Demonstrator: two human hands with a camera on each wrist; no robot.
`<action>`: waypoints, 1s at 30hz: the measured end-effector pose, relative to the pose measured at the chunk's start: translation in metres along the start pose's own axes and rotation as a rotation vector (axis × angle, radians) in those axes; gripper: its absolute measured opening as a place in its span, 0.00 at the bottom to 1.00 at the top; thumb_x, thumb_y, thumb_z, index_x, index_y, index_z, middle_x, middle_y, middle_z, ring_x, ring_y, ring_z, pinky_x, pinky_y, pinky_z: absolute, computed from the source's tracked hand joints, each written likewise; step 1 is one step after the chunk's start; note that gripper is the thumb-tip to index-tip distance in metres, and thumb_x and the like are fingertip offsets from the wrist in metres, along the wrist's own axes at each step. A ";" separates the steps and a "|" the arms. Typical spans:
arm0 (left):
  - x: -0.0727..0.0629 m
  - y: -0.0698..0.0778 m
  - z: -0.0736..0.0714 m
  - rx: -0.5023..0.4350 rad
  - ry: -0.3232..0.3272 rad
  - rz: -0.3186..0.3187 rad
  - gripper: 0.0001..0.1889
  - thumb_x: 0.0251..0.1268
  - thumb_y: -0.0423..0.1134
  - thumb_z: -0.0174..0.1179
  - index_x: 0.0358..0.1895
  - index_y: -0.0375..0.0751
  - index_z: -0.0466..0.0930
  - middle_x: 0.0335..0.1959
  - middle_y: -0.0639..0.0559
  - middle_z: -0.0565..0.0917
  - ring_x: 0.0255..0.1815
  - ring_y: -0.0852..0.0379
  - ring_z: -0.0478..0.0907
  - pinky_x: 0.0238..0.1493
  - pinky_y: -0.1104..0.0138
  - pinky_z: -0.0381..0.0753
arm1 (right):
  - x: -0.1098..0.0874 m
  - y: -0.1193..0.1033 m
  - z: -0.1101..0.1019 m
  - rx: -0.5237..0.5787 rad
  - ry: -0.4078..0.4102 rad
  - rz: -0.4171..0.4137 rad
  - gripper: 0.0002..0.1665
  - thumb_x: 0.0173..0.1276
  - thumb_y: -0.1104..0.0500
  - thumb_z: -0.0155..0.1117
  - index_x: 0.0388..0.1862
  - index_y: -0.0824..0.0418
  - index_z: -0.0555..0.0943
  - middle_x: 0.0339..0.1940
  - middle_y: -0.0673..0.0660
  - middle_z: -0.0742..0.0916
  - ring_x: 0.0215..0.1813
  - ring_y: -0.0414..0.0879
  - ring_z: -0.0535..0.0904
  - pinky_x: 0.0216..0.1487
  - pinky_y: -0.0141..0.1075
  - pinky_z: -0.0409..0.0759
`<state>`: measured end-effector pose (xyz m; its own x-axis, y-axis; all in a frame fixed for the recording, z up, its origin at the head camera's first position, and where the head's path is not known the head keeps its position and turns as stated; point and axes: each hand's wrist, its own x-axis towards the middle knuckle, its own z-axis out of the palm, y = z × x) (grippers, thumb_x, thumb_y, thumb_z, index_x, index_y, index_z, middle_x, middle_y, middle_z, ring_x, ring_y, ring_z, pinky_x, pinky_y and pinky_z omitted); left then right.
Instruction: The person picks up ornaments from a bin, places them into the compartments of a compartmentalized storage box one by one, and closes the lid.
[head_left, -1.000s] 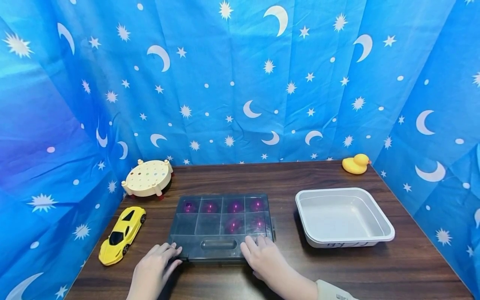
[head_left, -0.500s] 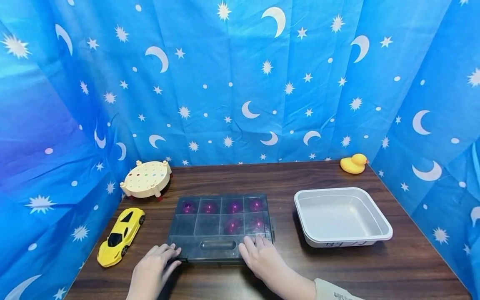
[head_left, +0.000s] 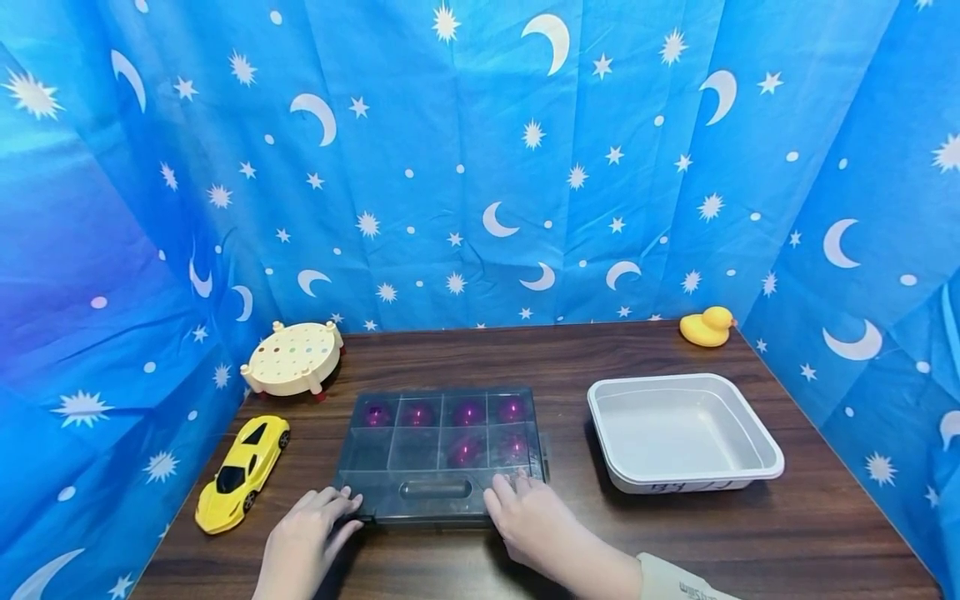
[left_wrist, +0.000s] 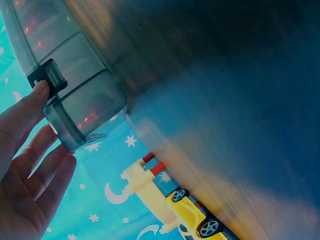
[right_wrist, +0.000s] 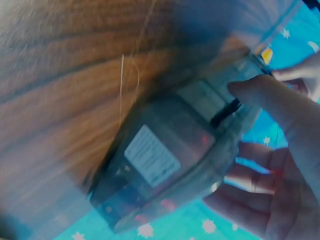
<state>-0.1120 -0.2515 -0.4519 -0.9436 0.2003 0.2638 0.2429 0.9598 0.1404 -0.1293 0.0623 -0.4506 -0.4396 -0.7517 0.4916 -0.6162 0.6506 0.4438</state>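
A dark see-through storage case (head_left: 405, 450) with a lid and several compartments lies on the table in the head view. Shiny purple balls (head_left: 468, 412) show through the lid in the back row and in the two right front compartments. At the case's front left corner my left hand (head_left: 307, 533) grips the edge. Its thumb is on a black latch (left_wrist: 47, 77) in the left wrist view, while the fingers lie over the lid. My right hand (head_left: 536, 521) grips the front right part, fingers on the lid, thumb by another black latch (right_wrist: 226, 112) in the right wrist view.
Right of the case stands a white plastic tray (head_left: 600, 400). A yellow rubber duck (head_left: 707, 327) sits at the back right. On the left are a yellow toy car (head_left: 242, 475) and a cream round pegboard (head_left: 294, 360). Blue star-printed cloth (head_left: 450, 208) borders the table.
My right hand has shifted slightly to the right along the case's front edge. My left hand and the case stay in place. The head view has drifted a little.
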 end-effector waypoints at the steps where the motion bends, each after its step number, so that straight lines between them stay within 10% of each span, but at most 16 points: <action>1: 0.000 0.000 0.000 0.000 0.003 0.002 0.15 0.46 0.45 0.76 0.38 0.47 0.88 0.36 0.57 0.84 0.35 0.60 0.77 0.36 0.60 0.82 | -0.002 0.002 -0.002 0.023 -0.018 -0.005 0.10 0.52 0.55 0.60 0.26 0.59 0.71 0.28 0.54 0.77 0.29 0.48 0.84 0.20 0.33 0.78; 9: 0.001 -0.002 0.000 0.000 0.019 0.007 0.15 0.44 0.46 0.77 0.37 0.47 0.89 0.35 0.59 0.84 0.34 0.61 0.77 0.33 0.62 0.81 | -0.012 0.016 -0.003 0.115 0.007 -0.037 0.20 0.51 0.47 0.74 0.40 0.56 0.85 0.38 0.53 0.84 0.38 0.45 0.85 0.32 0.33 0.83; 19: 0.000 -0.008 -0.002 -0.031 0.068 -0.010 0.13 0.38 0.45 0.80 0.32 0.49 0.91 0.30 0.63 0.82 0.31 0.64 0.75 0.27 0.67 0.77 | -0.008 0.012 0.002 0.192 0.068 0.006 0.13 0.53 0.52 0.74 0.35 0.54 0.85 0.33 0.50 0.81 0.29 0.39 0.81 0.14 0.30 0.73; 30: 0.000 -0.011 -0.001 -0.062 0.002 -0.020 0.16 0.43 0.44 0.78 0.39 0.50 0.89 0.37 0.60 0.81 0.38 0.61 0.74 0.35 0.63 0.79 | -0.016 0.015 -0.005 0.403 0.002 0.102 0.17 0.55 0.52 0.75 0.43 0.57 0.86 0.42 0.51 0.84 0.37 0.41 0.83 0.31 0.33 0.83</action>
<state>-0.1141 -0.2624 -0.4521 -0.9478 0.1811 0.2625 0.2380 0.9496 0.2040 -0.1282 0.0843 -0.4479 -0.5107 -0.6850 0.5196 -0.7763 0.6271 0.0637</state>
